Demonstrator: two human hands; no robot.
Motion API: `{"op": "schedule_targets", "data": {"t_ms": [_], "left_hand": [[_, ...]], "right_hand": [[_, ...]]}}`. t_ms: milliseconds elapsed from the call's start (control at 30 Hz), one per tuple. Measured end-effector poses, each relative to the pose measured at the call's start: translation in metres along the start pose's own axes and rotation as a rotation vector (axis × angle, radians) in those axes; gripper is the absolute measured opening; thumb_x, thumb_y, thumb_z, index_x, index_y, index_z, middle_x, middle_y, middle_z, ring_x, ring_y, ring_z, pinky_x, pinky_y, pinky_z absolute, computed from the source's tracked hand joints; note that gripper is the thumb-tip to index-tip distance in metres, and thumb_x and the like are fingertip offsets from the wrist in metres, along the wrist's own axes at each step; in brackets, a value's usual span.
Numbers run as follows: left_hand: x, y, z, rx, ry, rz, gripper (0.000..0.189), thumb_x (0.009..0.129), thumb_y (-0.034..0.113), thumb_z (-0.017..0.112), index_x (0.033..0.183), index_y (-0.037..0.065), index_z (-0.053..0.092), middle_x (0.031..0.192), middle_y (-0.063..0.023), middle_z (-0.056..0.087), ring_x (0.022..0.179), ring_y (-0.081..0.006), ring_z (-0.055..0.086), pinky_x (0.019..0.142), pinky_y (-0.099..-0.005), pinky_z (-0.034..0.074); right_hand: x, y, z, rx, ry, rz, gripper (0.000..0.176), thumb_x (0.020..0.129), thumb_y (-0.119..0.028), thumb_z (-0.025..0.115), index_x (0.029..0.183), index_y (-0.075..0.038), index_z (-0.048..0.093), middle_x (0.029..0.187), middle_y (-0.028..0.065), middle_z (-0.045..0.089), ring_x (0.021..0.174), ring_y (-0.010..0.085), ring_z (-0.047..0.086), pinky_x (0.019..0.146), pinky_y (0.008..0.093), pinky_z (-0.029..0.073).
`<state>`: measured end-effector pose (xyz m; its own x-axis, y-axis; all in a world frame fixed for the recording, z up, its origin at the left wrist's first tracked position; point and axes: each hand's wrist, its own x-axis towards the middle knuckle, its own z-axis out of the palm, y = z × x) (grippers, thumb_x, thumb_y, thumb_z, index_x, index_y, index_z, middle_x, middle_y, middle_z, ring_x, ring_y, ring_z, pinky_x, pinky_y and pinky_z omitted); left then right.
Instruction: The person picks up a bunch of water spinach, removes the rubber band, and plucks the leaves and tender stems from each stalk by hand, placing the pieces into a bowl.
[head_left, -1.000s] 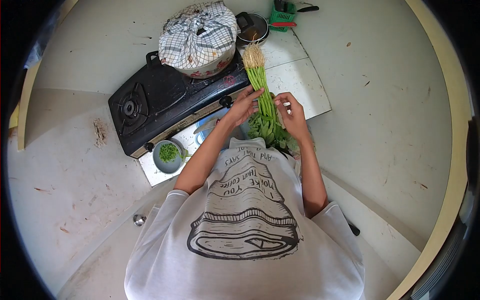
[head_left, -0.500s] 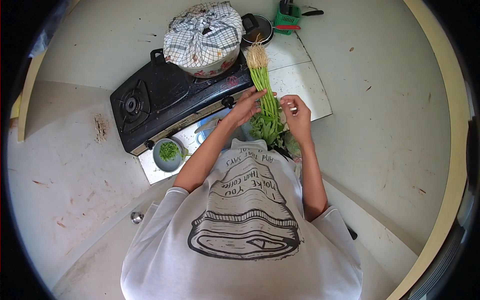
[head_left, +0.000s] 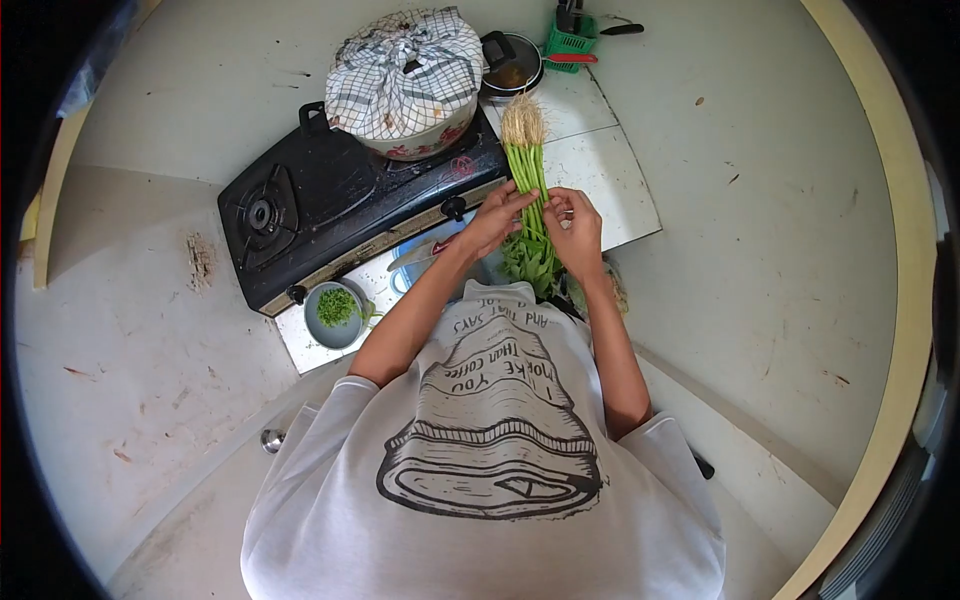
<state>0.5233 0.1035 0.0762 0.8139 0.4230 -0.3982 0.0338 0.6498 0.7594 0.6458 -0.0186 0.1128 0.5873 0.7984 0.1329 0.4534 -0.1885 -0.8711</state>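
Note:
A bunch of leafy greens (head_left: 530,175) has long green stems, pale stringy roots at its far end and leaves near my shirt. My left hand (head_left: 492,222) is closed around the stems from the left, its thumb lying across them. On the right side of the same stems, my right hand (head_left: 577,228) has its fingers bent in a pinch; its fingertips are partly hidden against the bunch. Left of my left hand, a knife (head_left: 412,256) lies over a blue container (head_left: 402,278), partly covered by my forearm.
A grey bowl (head_left: 333,336) of chopped greens (head_left: 336,307) stands in front of the black gas stove (head_left: 330,200). On the stove is a large pot (head_left: 425,142) wrapped in checked cloth (head_left: 400,75). Behind the roots are a small pan (head_left: 512,75) and a green basket (head_left: 570,42) of utensils.
My right hand has moved left and inward onto the stems. The bunch of leafy greens has come slightly nearer to me and right, with my left hand still around it.

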Motion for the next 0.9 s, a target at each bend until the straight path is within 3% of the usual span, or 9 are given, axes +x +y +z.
{"op": "schedule_targets", "data": {"t_ms": [67,133,233,367,533,767,900], "left_hand": [[0.001,0.000,0.002,0.006,0.023,-0.004,0.040,0.099,0.033,0.068,0.133,0.016,0.056,0.122,0.0014,0.066,0.106,-0.0086,0.061,0.088,-0.0317,0.048],[0.002,0.003,0.006,-0.025,0.067,-0.003,0.042,0.097,0.031,0.070,0.132,0.013,0.056,0.120,-0.0001,0.066,0.106,-0.0098,0.062,0.089,-0.0318,0.049],[0.002,0.009,0.015,-0.058,0.104,0.008,0.044,0.095,0.027,0.073,0.131,0.008,0.055,0.118,-0.0033,0.067,0.106,-0.0117,0.063,0.091,-0.0320,0.050],[0.013,0.003,0.018,0.015,0.071,0.097,0.045,0.092,0.019,0.076,0.128,0.002,0.054,0.116,-0.0074,0.068,0.103,-0.0141,0.066,0.090,-0.0314,0.053],[0.020,0.000,0.016,-0.098,0.097,0.080,0.042,0.091,0.015,0.075,0.125,0.001,0.056,0.111,-0.0085,0.068,0.098,-0.0164,0.067,0.084,-0.0318,0.055],[0.026,0.000,0.006,-0.121,0.202,0.103,0.035,0.090,0.011,0.074,0.120,0.000,0.059,0.105,-0.0081,0.069,0.092,-0.0164,0.068,0.081,-0.0321,0.056],[0.017,0.011,0.012,-0.110,0.067,0.120,0.035,0.092,0.012,0.073,0.122,0.001,0.058,0.107,-0.0069,0.068,0.094,-0.0158,0.067,0.082,-0.0326,0.056]], "right_hand": [[-0.001,0.000,-0.002,-0.003,-0.005,0.006,0.022,0.091,-0.002,0.066,0.112,0.002,0.065,0.096,0.0103,0.067,0.081,0.0147,0.065,0.071,0.0286,0.054],[-0.001,-0.001,-0.005,0.032,-0.003,0.045,0.025,0.088,-0.002,0.067,0.112,0.004,0.063,0.095,0.0132,0.065,0.080,0.0195,0.066,0.074,0.0306,0.055],[0.000,0.009,-0.009,0.121,0.022,0.098,0.027,0.089,-0.003,0.065,0.115,0.004,0.061,0.096,0.0140,0.065,0.081,0.0193,0.066,0.073,0.0308,0.055],[0.004,0.016,-0.014,0.115,-0.106,0.112,0.023,0.095,0.001,0.059,0.118,0.003,0.058,0.095,0.0078,0.067,0.088,0.0124,0.066,0.073,0.0260,0.054],[0.012,0.017,-0.009,0.239,-0.094,0.157,0.024,0.096,-0.004,0.059,0.118,0.005,0.058,0.091,0.0099,0.066,0.080,0.0150,0.064,0.072,0.0294,0.054],[0.014,0.019,-0.011,0.567,-0.077,0.283,0.023,0.098,-0.002,0.057,0.120,0.004,0.057,0.089,0.0054,0.063,0.077,0.0110,0.061,0.071,0.0262,0.052],[0.019,0.017,-0.007,0.580,-0.133,0.284,0.024,0.100,-0.006,0.059,0.123,0.003,0.057,0.094,0.0060,0.065,0.079,0.0111,0.063,0.072,0.0261,0.052]]}}
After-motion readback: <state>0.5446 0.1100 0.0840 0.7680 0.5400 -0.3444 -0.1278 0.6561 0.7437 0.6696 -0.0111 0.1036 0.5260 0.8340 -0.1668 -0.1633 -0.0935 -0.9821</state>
